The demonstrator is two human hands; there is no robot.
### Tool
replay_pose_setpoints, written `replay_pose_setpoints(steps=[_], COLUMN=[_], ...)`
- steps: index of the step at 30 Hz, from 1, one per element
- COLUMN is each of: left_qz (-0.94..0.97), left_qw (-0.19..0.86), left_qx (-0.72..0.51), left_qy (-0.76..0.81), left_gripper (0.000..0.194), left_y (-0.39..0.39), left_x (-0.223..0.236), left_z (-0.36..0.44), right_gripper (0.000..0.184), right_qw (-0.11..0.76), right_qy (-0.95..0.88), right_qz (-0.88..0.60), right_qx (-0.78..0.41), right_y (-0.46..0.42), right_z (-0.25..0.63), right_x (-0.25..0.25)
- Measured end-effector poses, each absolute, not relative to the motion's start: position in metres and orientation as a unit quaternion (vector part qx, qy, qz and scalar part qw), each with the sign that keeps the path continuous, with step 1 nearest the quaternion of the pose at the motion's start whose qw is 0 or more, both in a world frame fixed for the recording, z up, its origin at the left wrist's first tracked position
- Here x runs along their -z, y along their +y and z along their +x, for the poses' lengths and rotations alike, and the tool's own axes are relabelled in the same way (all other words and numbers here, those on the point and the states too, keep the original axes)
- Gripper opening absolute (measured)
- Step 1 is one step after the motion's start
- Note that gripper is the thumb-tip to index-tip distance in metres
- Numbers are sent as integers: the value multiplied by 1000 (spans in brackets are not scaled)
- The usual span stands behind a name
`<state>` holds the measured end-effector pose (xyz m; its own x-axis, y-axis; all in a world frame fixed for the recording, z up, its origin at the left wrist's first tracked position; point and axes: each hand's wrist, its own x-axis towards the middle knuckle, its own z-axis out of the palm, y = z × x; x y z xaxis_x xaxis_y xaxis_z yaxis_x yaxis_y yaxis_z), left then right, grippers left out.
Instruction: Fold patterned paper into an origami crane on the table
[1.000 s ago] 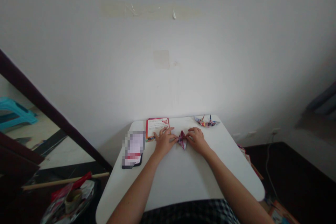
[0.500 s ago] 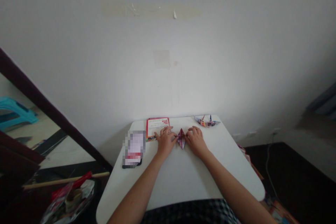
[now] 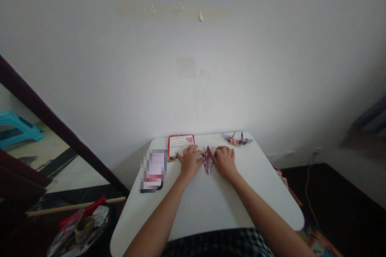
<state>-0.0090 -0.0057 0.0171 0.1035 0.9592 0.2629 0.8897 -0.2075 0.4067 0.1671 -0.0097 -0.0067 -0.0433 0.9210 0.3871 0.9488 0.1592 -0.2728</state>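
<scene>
A pink, printed folded paper (image 3: 208,163), diamond-shaped with pointed ends, stands between my two hands on the white table. At its left edge, my left hand (image 3: 189,163) pinches it between thumb and finger, the other fingers bent over the stack of printed sheets. My right hand (image 3: 225,164) grips the opposite edge, its remaining fingers curled. Two finished-looking paper cranes (image 3: 238,139) made of printed paper sit together near the back right corner, beyond my right hand.
The white table (image 3: 211,213) stands against a wall. Red-bordered printed sheets (image 3: 180,144) lie at its back left, with a phone (image 3: 154,170), its screen blurred, nearer me. On the floor at left is a lined bin (image 3: 87,229) with rubbish; a blue stool (image 3: 21,126) shows in a mirror.
The folded paper looks longer and more spread open, its lower tip now nearer me. Both hands have shifted only slightly and still hold its sides.
</scene>
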Motion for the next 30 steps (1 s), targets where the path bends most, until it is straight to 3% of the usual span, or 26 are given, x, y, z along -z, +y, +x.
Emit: replay_pose_setpoints(steps=[30], left_qz=[778], left_qw=[63], left_qx=[-208], left_qy=[590], left_gripper=[14], left_y=[-3], left_x=[-14], left_z=[-16], right_gripper=[15], right_qw=[259], right_qy=[-790], right_qz=[-556], right_qx=[24], right_y=[-18], right_z=[173], right_x=[-7])
